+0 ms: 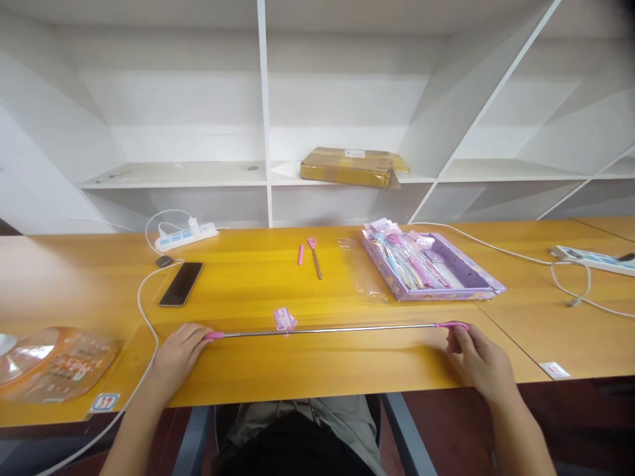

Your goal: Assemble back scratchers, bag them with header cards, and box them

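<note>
Stretched between my hands is a telescopic back scratcher [337, 328], its thin silver rod drawn out long above the table. My left hand [181, 354] pinches the pink piece at one end. At the other end, the fingers of my right hand [479, 357] close on a pink part whose tip they partly hide. Behind the rod lie small pink-and-white printed cards [285, 319]. Farther back, a second back scratcher [315, 258] with a pink claw head and a bare rod lies beside a loose pink handle [300, 254].
A purple display box [476, 291] holds several wrapped back scratchers, with clear plastic film [364, 271] beside it. To the left are a phone [181, 284], a power strip [186, 235], a white cable and an orange plastic package [59, 363]. A taped cardboard parcel [347, 168] sits on the shelf.
</note>
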Available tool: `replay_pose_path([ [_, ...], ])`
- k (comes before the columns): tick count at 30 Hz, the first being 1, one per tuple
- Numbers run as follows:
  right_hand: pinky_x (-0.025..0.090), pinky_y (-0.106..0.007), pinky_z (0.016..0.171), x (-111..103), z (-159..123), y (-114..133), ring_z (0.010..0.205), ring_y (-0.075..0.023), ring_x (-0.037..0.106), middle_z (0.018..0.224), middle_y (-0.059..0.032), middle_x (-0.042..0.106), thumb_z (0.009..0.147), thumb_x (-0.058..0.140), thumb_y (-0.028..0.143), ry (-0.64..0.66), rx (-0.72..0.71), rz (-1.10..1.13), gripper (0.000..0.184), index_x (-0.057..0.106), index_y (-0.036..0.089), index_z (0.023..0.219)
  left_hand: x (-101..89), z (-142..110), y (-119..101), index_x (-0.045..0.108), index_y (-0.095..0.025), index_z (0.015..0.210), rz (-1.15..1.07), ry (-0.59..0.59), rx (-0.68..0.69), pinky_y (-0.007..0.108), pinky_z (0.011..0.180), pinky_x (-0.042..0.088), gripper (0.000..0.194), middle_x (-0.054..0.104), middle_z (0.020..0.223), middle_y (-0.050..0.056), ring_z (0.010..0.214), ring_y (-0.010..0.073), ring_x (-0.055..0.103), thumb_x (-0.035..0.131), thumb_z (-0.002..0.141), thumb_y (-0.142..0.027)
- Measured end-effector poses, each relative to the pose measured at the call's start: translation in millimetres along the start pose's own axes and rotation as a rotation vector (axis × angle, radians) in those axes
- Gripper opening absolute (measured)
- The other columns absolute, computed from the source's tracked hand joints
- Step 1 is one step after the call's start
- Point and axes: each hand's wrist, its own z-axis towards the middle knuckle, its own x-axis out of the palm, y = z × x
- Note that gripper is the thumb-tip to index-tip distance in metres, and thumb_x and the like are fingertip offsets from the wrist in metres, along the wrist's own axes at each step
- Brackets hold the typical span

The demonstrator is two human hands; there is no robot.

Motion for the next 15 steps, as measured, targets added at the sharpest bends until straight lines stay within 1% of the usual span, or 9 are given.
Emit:
replay_pose_path([
  [2,0.054,-0.042,0.073,7,-2,-4,0.071,-0.0266,0.069,0.075,-0.0048,0.069,0.092,0.046,0.071,0.011,0.043,-0.003,0.054,0.068,0.024,0.105,2.0,-1,-1,0.076,-0.023,0.115,-0.016,-0.002,-0.005,0.037,0.09,0.058,0.034,0.078,0.104,0.005,0.095,0.0214,0.072,0.048,0.111,-0.041],
  [4,0.055,-0.043,0.076,13,-4,-7,0.074,-0.028,0.071,0.077,-0.0054,0.071,0.09,0.048,0.068,0.03,0.066,-0.011,0.055,0.068,0.023,0.113,3.8,-3,-2,0.077,-0.024,0.115,-0.041,-0.003,-0.024,0.036,0.089,0.059,0.034,0.079,0.104,0.005,0.095,0.0215,0.073,0.048,0.111,-0.042],
  [6,0.055,-0.044,0.077,18,-4,-10,0.075,-0.0285,0.071,0.076,-0.0057,0.071,0.091,0.049,0.066,0.035,0.07,-0.023,0.053,0.069,0.022,0.113,5.4,-5,-4,0.077,-0.024,0.114,-0.065,-0.003,-0.047,0.036,0.089,0.06,0.035,0.079,0.104,0.005,0.095,0.0215,0.073,0.048,0.111,-0.043],
  [8,0.055,-0.044,0.077,23,-4,-14,0.075,-0.0277,0.071,0.082,-0.007,0.072,0.091,0.051,0.064,0.016,0.071,-0.008,0.051,0.069,0.021,0.113,6.6,-6,-7,0.077,-0.024,0.114,-0.085,-0.001,-0.068,0.036,0.09,0.06,0.034,0.078,0.105,0.005,0.096,0.0214,0.073,0.049,0.11,-0.043],
  [10,0.056,-0.045,0.078,29,-2,-16,0.08,-0.0268,0.071,0.095,-0.0095,0.073,0.089,0.056,0.062,-0.029,0.069,0.042,0.049,0.069,0.02,0.111,7.6,-6,-10,0.077,-0.025,0.113,-0.114,0.012,-0.083,0.035,0.089,0.06,0.033,0.078,0.104,0.005,0.095,0.0208,0.073,0.05,0.11,-0.043],
  [12,0.057,-0.045,0.08,35,-1,-15,0.089,-0.0271,0.071,0.106,-0.0114,0.072,0.085,0.062,0.06,-0.09,0.081,0.107,0.048,0.069,0.02,0.109,8.5,-5,-15,0.077,-0.025,0.111,-0.145,0.019,-0.089,0.034,0.087,0.06,0.033,0.077,0.101,0.004,0.093,0.0203,0.073,0.049,0.11,-0.043],
  [15,0.057,-0.042,0.081,44,-1,-9,0.099,-0.0269,0.07,0.108,-0.0104,0.071,0.081,0.069,0.056,-0.163,0.15,0.252,0.049,0.065,0.019,0.113,9.9,-2,-19,0.077,-0.025,0.108,-0.156,-0.009,-0.1,0.034,0.083,0.06,0.036,0.077,0.097,0.004,0.089,0.0208,0.072,0.048,0.11,-0.046],
])
